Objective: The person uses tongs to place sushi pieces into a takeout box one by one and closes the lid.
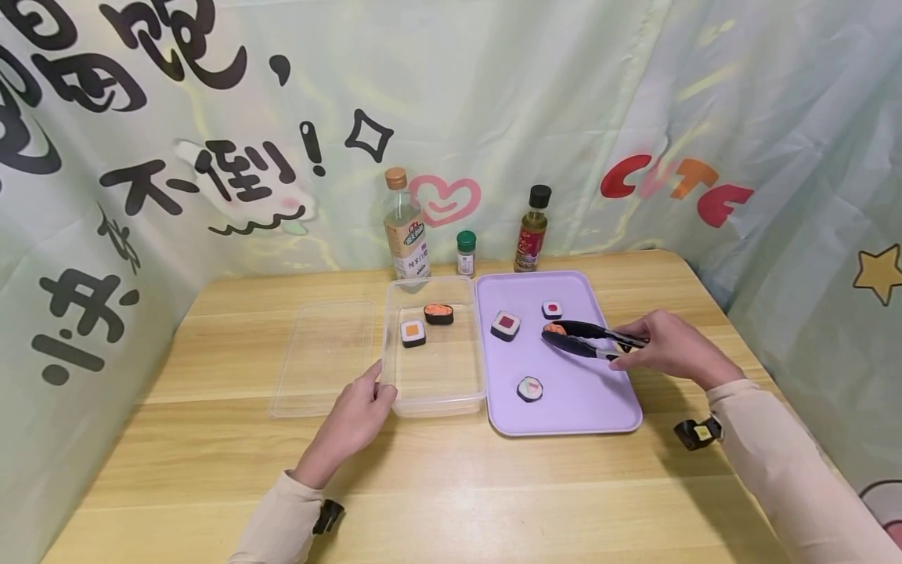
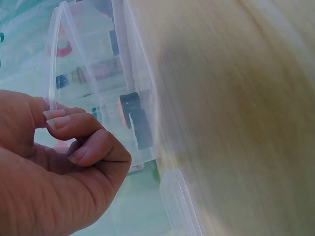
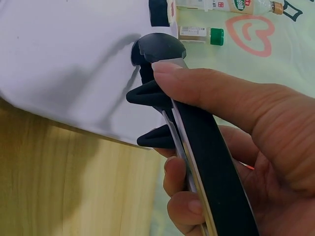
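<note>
My left hand [image 1: 357, 413] pinches the near left rim of a clear plastic container [image 1: 440, 406]; in the left wrist view its fingers are curled, with the thumb at the wall. Inside the container sit a salmon-topped sushi [image 1: 439, 314] and a sushi roll with an orange centre [image 1: 413, 334]. My right hand [image 1: 669, 346] holds black-and-silver tongs [image 1: 588, 339] low over a purple tray [image 1: 564, 419]. Between the tong tips is an orange-topped sushi [image 1: 554, 329], partly hidden. Around it on the tray are a large red-centred roll [image 1: 506, 326], a small one [image 1: 552, 310] and a round roll [image 1: 530, 389].
A clear lid [image 1: 320, 360] lies on the wooden table [image 1: 451, 493], left of the container. Along the back stand a tall bottle with an orange cap [image 1: 406, 227], a small green-capped jar [image 1: 466, 254] and a dark-capped bottle [image 1: 531, 231], before a printed curtain [image 1: 535, 94].
</note>
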{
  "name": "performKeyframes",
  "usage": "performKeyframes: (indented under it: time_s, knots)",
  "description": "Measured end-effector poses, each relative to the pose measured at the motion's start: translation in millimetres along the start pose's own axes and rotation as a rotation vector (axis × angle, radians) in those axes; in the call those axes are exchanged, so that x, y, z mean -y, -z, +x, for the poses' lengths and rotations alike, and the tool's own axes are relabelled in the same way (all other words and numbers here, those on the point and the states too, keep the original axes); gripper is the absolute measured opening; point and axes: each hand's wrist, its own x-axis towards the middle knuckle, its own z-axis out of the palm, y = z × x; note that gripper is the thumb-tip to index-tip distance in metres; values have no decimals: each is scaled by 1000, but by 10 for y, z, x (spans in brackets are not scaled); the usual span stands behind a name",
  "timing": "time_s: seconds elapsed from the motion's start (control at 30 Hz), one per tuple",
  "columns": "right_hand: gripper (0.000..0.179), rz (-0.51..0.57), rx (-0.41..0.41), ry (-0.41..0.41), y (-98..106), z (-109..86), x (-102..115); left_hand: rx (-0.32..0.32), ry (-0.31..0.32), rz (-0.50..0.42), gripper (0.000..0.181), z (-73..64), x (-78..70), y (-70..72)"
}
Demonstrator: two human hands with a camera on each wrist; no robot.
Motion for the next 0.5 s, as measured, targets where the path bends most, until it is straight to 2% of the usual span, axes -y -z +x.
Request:
performKeyframes:
  time_s: [0.23,0.5]
  knots:
    - [63,19,19,-14,34,1,30,-3,-2,2,59,0,2,-2]
    - [64,9,-19,40,169,6,148,-1,-7,-5,58,4,6,-2]
